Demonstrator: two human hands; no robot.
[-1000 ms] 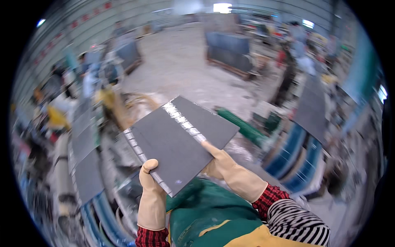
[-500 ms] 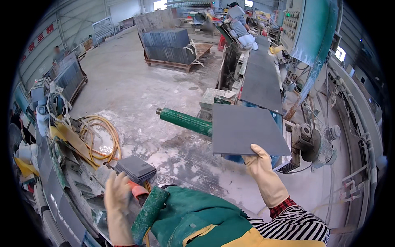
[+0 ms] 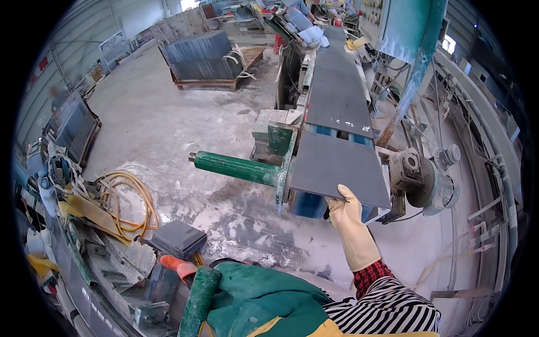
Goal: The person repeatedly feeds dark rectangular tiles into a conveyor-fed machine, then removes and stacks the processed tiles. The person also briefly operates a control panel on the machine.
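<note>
My right hand (image 3: 347, 219), in a cream rubber glove, pinches the near edge of a dark grey stone tile (image 3: 338, 168), thumb on top and fingers beneath. The tile lies flat over the near end of a roller conveyor with blue rollers (image 3: 307, 205); whether it rests fully on them I cannot tell. Just beyond it, past a narrow gap, more dark grey slabs (image 3: 338, 92) line the conveyor, the nearest with white marks at its edge. My left hand is out of view. A small stack of grey tiles (image 3: 178, 238) stands at the lower left.
A green roller (image 3: 237, 167) juts left from the conveyor frame. Motors (image 3: 435, 188) sit at its right side. A yellow hose (image 3: 132, 196) lies coiled on the floor. Slabs stand on a wooden pallet (image 3: 210, 84) farther off. Another green roller (image 3: 200, 300) is close to my apron.
The tile has come down and forward, levelling over the conveyor end in my right hand's grip. My left hand has left the view. The whole view has shifted slightly.
</note>
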